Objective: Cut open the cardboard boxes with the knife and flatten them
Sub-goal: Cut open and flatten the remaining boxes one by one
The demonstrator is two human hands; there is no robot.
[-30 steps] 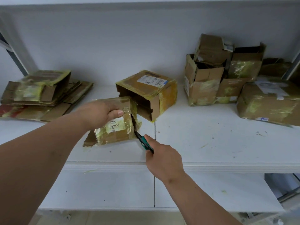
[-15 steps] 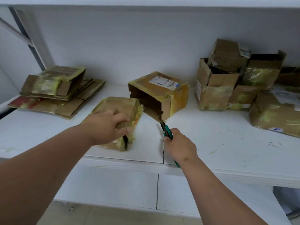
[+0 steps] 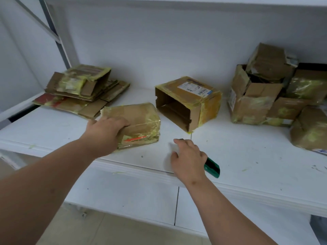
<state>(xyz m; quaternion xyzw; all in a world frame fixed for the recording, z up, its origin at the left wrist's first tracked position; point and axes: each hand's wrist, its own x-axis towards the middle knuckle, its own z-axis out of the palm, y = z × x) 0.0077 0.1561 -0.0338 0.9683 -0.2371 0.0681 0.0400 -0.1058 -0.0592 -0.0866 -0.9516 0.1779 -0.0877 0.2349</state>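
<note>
Now the knife (image 3: 212, 167) is down on the shelf (image 3: 247, 152), at about 5 o'clock from the small box (image 3: 136, 124). A second ago its blade was in the side of that box, so the cut looks done. The right hand (image 3: 189, 157) rests over the knife with fingers loose and spread, no longer curled round the handle. The left hand (image 3: 104, 133) presses on the box's near left corner, with its fingers bent over the top edge. That box now lies lower and turned, so I think squashing it flat comes next. An open box (image 3: 187, 101) stands at 1 o'clock from it, apart. The flat pile (image 3: 79, 92) sits at 10 o'clock, and more boxes (image 3: 261, 96) wait at 3 o'clock. The small box probably joins the flat pile soon
</note>
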